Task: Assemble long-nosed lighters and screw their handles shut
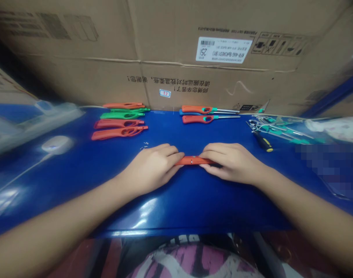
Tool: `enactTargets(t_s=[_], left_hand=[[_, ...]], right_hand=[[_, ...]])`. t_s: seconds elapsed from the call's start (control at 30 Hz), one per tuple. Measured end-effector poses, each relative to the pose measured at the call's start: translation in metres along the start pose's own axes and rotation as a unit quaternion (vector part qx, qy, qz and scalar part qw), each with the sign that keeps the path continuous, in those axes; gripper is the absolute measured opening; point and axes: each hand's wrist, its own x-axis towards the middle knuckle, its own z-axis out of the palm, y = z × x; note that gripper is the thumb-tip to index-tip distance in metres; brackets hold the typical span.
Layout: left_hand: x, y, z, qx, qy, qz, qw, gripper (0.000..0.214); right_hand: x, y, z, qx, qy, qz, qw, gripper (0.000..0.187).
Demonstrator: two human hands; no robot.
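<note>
Between my two hands, over the blue table, an orange lighter casing point(191, 160) lies level and edge-on. My left hand point(157, 164) pinches its left end, and my right hand point(231, 162) grips its right end, with fingers hiding both ends. A small dark and light mark shows at the casing's middle. Behind my left hand are a few tiny metal pins point(145, 145). Farther back on the left lie several empty lighter casings, among them a red casing point(118, 132) and a green casing point(123, 114). Lighters with metal barrels, such as the red lighter point(198, 119), lie behind my right hand.
A large cardboard sheet point(170, 69) stands along the table's back. On the right are a black and yellow screwdriver point(263, 142) and a pile of metal rods with teal parts point(289, 130). A white round device point(55, 144) with a cable sits on the left.
</note>
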Motion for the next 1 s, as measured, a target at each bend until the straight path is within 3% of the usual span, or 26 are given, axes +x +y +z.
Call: enactTargets(t_s=[0.23,0.47,0.57,0.8,1.0], left_hand=[[-0.001,0.000,-0.003,-0.059,0.026,0.014,0.998,0.027],[0.003,-0.007,-0.004,-0.063,0.032,-0.003,0.998,0.027],[0.003,-0.010,-0.007,-0.067,0.053,-0.010,0.996,0.028],[0.001,-0.007,-0.008,-0.068,0.074,0.005,0.995,0.026],[0.002,-0.004,-0.005,-0.034,0.055,-0.019,0.998,0.027]], right_hand=[[-0.001,-0.006,-0.002,-0.003,0.020,-0.008,1.000,0.026],[0.000,0.005,-0.004,0.060,0.029,0.055,0.996,0.019],[0.000,0.007,-0.009,0.038,0.045,0.078,0.995,0.018],[-0.003,0.003,-0.012,-0.056,0.038,0.042,0.997,0.027],[-0.001,0.008,-0.014,-0.040,0.017,0.066,0.997,0.024]])
